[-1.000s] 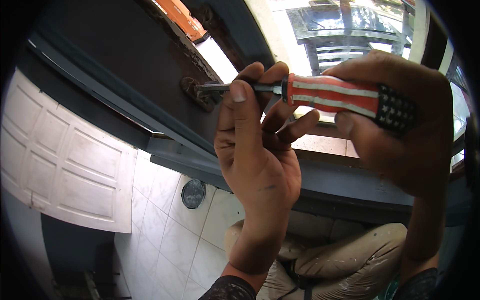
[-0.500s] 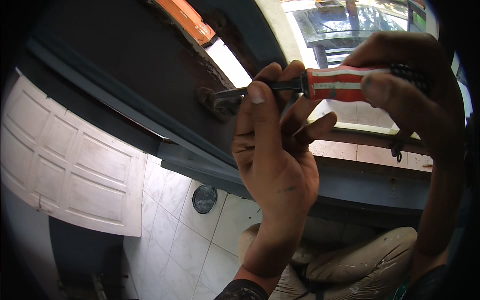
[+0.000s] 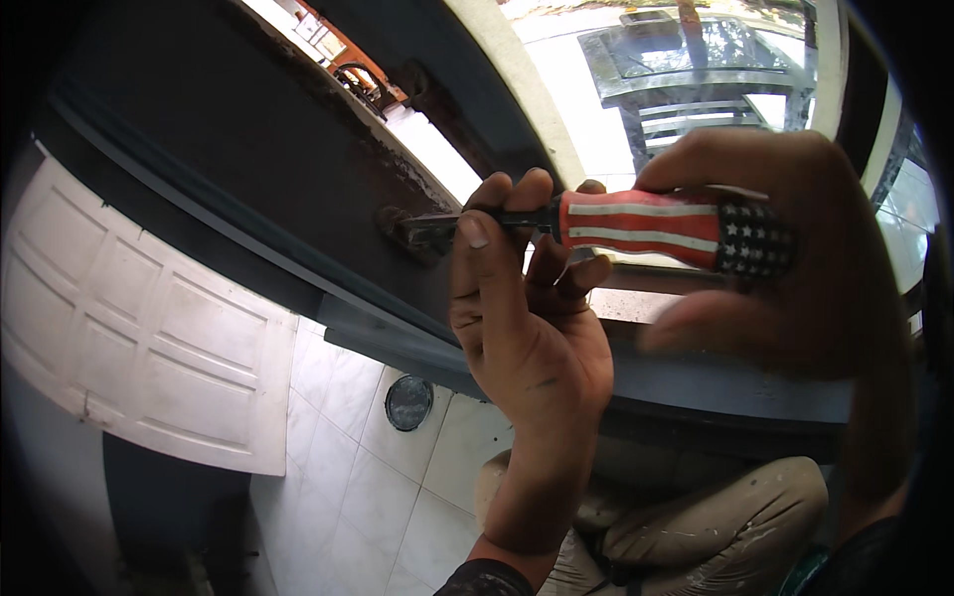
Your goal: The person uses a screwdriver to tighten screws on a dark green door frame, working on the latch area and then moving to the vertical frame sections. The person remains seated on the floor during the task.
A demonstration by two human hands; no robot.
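Daylight blazes through the pale-framed, rectangular glass window [image 3: 686, 70] between one and two o'clock, bleaching out; the dark grey flat panel [image 3: 238, 149] at ten sinks into shadow; the dim, bare right hand [image 3: 825, 248] blurs near three; fisheye bends the white panelled door [image 3: 149, 308] at nine.

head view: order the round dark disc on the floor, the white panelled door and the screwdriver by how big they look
1. white panelled door, clearly largest
2. screwdriver, though close to the camera
3. round dark disc, smallest
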